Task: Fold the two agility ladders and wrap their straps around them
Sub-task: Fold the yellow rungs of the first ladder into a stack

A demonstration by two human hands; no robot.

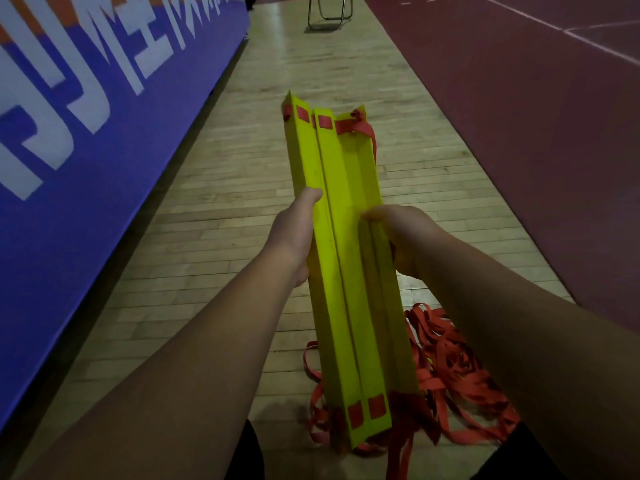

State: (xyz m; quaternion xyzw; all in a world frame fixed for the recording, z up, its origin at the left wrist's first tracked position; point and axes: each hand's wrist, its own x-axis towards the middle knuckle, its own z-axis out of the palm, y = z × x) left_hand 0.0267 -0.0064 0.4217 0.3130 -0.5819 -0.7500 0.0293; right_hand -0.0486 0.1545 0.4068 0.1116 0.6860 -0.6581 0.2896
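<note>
Yellow flat plastic ladder rungs, stacked into one bundle and held in both hands, red webbing straps trailing loose.
The bundle hangs lengthwise above the pale wooden floor. The left hand clasps its left edge with the thumb on top, and the right hand curls round the right-side rungs. Those rungs sit lower and slightly splayed, so a slackened grip could let the stack fan apart. The straps lie heaped on the floor at the near right and could knot or snag when drawn in. Fingers beneath the bundle are hidden, the right forearm covers part of the heap, and whether both ladders are here I cannot tell. A blue lettered banner lines the floor's left edge.
</note>
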